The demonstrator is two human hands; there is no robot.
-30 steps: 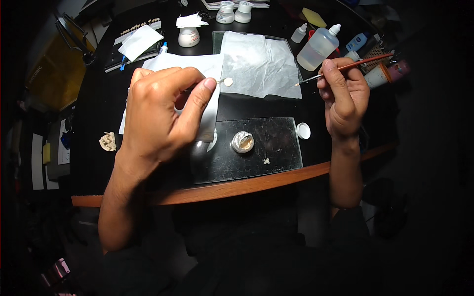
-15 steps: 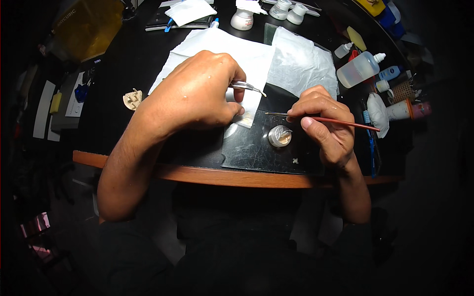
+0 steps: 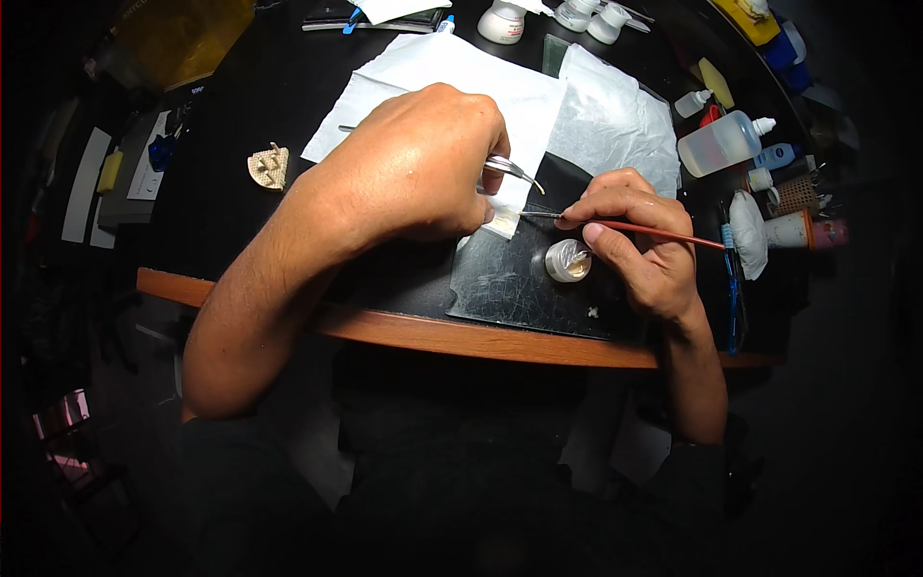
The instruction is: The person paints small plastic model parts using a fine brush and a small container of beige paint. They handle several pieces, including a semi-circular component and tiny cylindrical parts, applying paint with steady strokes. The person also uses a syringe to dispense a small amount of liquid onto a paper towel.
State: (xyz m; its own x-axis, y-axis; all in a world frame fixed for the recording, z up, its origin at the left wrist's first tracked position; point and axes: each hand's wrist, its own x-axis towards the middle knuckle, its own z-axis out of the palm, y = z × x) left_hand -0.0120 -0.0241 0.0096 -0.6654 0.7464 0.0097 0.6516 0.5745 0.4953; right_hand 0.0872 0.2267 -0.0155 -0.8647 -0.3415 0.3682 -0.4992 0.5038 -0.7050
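Metal tweezers [image 3: 515,170] are pinched in my left hand [image 3: 413,159], which arches over the white paper sheet [image 3: 433,67]. A tiny pale piece [image 3: 538,188] sits at their tips. My right hand [image 3: 642,252] grips a thin brush [image 3: 663,234] with a reddish-brown handle. Its fine tip points left, at the stained near corner of the paper; whether it touches cannot be made out. Just below the brush, a small open jar [image 3: 567,261] with beige contents stands on the scratched dark plate [image 3: 510,293]. A white crumb lies near the plate's right side.
On the left lies a beige dental model [image 3: 268,166]. Crumpled white tissue [image 3: 615,106] covers the plate's far part. Bottles, including a large translucent squeeze bottle [image 3: 721,144], line the right. White jars [image 3: 503,22] stand at the back. The table's wooden edge [image 3: 433,334] runs in front.
The brush tip has moved left and down to the paper's corner. My left hand still holds the tweezers over the paper. The whole view has shifted slightly.
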